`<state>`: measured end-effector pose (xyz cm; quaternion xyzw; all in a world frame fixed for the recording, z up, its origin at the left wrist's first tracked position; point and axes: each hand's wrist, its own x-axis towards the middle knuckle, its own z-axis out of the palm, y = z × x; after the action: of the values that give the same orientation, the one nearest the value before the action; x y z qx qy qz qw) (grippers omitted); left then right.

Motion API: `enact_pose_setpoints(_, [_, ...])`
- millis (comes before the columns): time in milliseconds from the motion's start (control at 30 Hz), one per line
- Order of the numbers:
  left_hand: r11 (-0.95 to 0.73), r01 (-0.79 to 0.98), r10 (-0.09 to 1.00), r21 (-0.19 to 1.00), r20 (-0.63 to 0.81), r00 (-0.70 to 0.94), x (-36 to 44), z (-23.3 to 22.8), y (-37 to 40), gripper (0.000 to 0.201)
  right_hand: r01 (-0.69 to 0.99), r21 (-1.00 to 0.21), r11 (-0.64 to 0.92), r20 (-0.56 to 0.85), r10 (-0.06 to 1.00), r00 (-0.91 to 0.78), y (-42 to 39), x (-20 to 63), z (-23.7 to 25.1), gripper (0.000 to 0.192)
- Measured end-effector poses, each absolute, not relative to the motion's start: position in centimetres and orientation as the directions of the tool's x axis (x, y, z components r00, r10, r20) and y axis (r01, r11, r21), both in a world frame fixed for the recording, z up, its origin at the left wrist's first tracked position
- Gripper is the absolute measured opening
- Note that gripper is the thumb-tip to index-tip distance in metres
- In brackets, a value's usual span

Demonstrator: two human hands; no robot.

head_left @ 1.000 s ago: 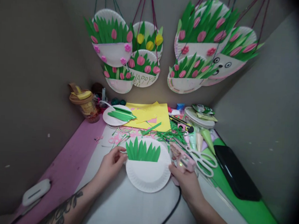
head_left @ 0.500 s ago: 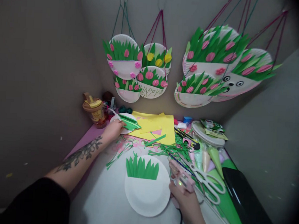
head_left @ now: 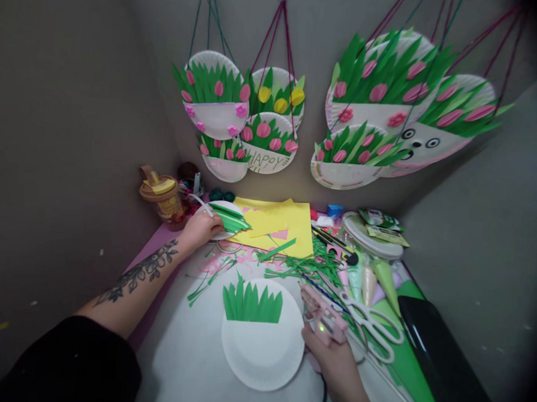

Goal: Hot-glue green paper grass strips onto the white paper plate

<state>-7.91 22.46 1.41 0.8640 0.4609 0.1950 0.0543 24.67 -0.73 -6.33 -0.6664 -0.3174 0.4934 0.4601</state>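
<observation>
A small paper plate (head_left: 213, 236) at the back left bears a pile of green paper leaves (head_left: 231, 216). My left hand (head_left: 203, 227) reaches over it, fingers curled together at the pile's near edge; whether a leaf is between the fingertips is hidden. My right hand (head_left: 332, 363) is wrapped around a pink hot glue gun (head_left: 324, 317) with a small light on it. Left of the gun, a larger white paper plate (head_left: 262, 359) lies flat in front of me, with a row of pointed green paper leaves (head_left: 252, 303) across its upper part.
Yellow paper sheets (head_left: 290, 217) lie behind green paper scraps (head_left: 310, 266). White-handled scissors (head_left: 372, 329), a box cutter (head_left: 338, 243) and a black phone-like slab (head_left: 440, 354) are on the right. A lidded cup (head_left: 160, 198) stands back left. Decorated plate baskets (head_left: 271, 144) hang on the wall.
My left hand has shifted slightly toward me and left at the leaf pile, its fingers now nearer the pile's edge. The glue gun stays in my right hand; the view has shifted slightly.
</observation>
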Motion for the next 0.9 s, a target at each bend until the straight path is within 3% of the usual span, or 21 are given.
enact_pose_setpoints(133, [-0.53, 0.756, 0.845, 0.384, 0.313, 0.433, -6.1, 1.1, 16.8, 0.022, -0.049, -0.923, -0.381, -0.375, 0.866, 0.332, -0.7, 24.5, -6.1, 0.036])
enact_pose_setpoints(267, [-0.36, 0.563, 0.931, 0.744, 0.244, 0.272, -3.9, 1.4, 10.6, 0.016, -0.036, -0.928, -0.371, -0.36, 0.866, 0.346, -0.6, 24.1, -5.2, 0.038])
enact_pose_setpoints(367, [-0.209, 0.432, 0.968, 0.877, 0.124, 0.216, -3.4, 1.8, 7.7, 0.019, -0.02, -0.926, -0.376, -0.359, 0.865, 0.351, -0.5, 23.9, -4.5, 0.038])
enact_pose_setpoints(433, [-0.239, 0.461, 0.965, 0.854, 0.156, 0.21, -3.7, 1.7, 6.4, 0.018, -0.031, -0.943, -0.332, -0.322, 0.883, 0.341, -0.4, 23.7, -4.2, 0.041])
enact_pose_setpoints(500, [-0.336, 0.558, 0.939, 0.758, 0.224, 0.261, -4.5, 1.3, 5.3, 0.013, -0.051, -0.957, -0.286, -0.287, 0.901, 0.325, -0.4, 23.6, -4.0, 0.046])
enact_pose_setpoints(600, [-0.499, 0.624, 0.861, 0.602, 0.261, 0.436, -5.8, 0.5, 3.7, 0.014, -0.068, -0.956, -0.284, -0.291, 0.9, 0.325, -0.5, 23.5, -3.9, 0.047])
enact_pose_setpoints(667, [-0.578, 0.587, 0.8, 0.566, 0.251, 0.546, -6.5, 0.2, 2.8, 0.021, -0.071, -0.946, -0.315, -0.32, 0.883, 0.342, -0.6, 23.4, -4.0, 0.044])
enact_pose_setpoints(800, [-0.573, 0.452, 0.753, 0.684, 0.222, 0.62, -6.7, 0.1, 1.1, 0.025, -0.084, -0.937, -0.339, -0.346, 0.867, 0.359, -0.7, 23.3, -4.2, 0.039])
enact_pose_setpoints(900, [-0.392, 0.429, 0.874, 0.814, 0.185, 0.448, -5.9, -0.3, 0.3, 0.019, -0.079, -0.937, -0.34, -0.345, 0.87, 0.352, -0.8, 23.4, -4.4, 0.034])
